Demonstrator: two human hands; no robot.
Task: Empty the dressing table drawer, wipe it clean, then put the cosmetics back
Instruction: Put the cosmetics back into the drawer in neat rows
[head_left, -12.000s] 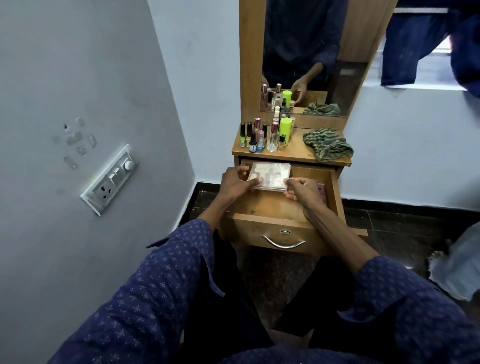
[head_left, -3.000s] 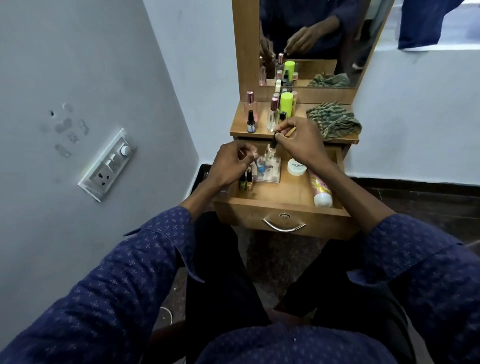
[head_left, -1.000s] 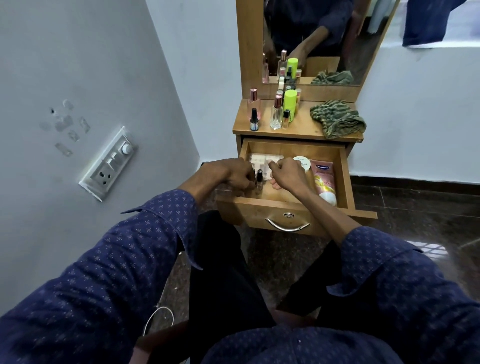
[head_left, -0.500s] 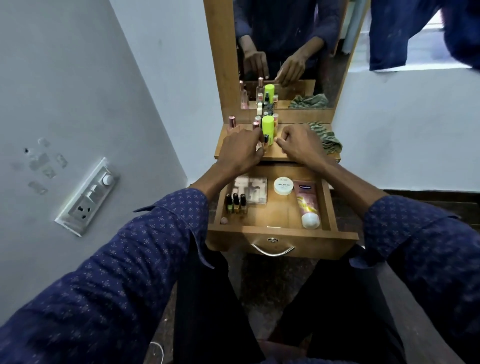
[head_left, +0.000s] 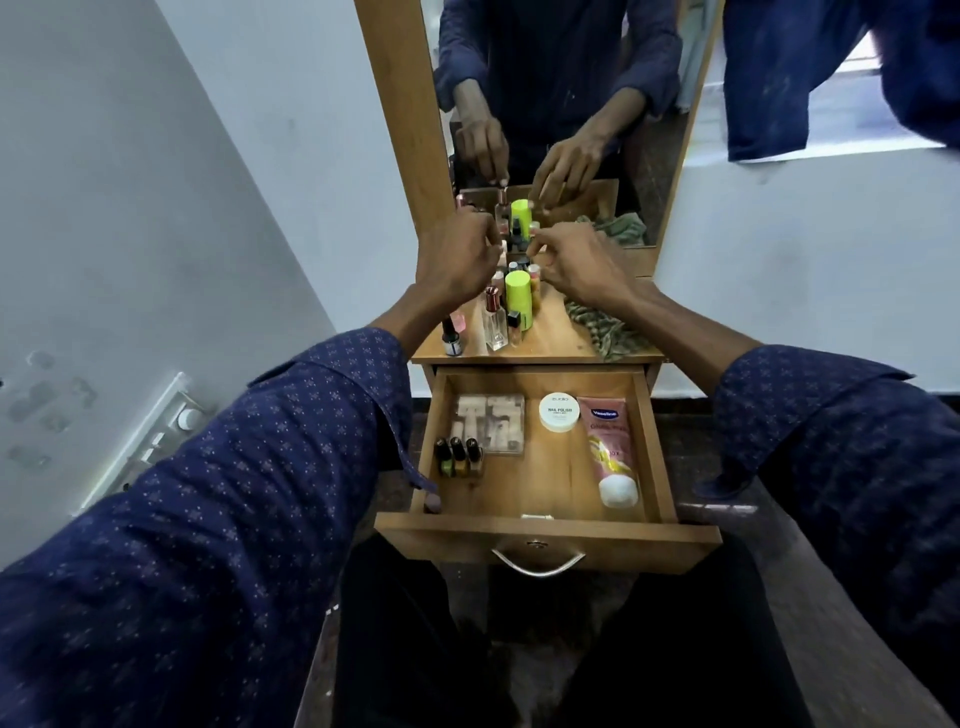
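The wooden drawer (head_left: 540, 532) is pulled open. Inside lie a clear makeup palette (head_left: 488, 423), a white nail-polish jar (head_left: 559, 411), a pink Vaseline tube (head_left: 610, 449) and three small nail polish bottles (head_left: 460, 457). On the tabletop stand a green-capped bottle (head_left: 518, 299), a clear perfume bottle (head_left: 494, 325) and several small bottles. My left hand (head_left: 457, 254) hovers over the back bottles; the mirror shows it pinching a rose-capped bottle. My right hand (head_left: 576, 260) is beside it with curled fingers, and what they hold is hidden.
A crumpled green cloth (head_left: 608, 327) lies on the right of the tabletop. The mirror (head_left: 561, 104) rises behind the bottles. A wall with a switch panel (head_left: 150, 436) stands close on the left. Dark clothes (head_left: 810, 78) hang at the upper right.
Both hands have lifted a little and moved toward the back row of bottles by the mirror. The drawer contents have not moved.
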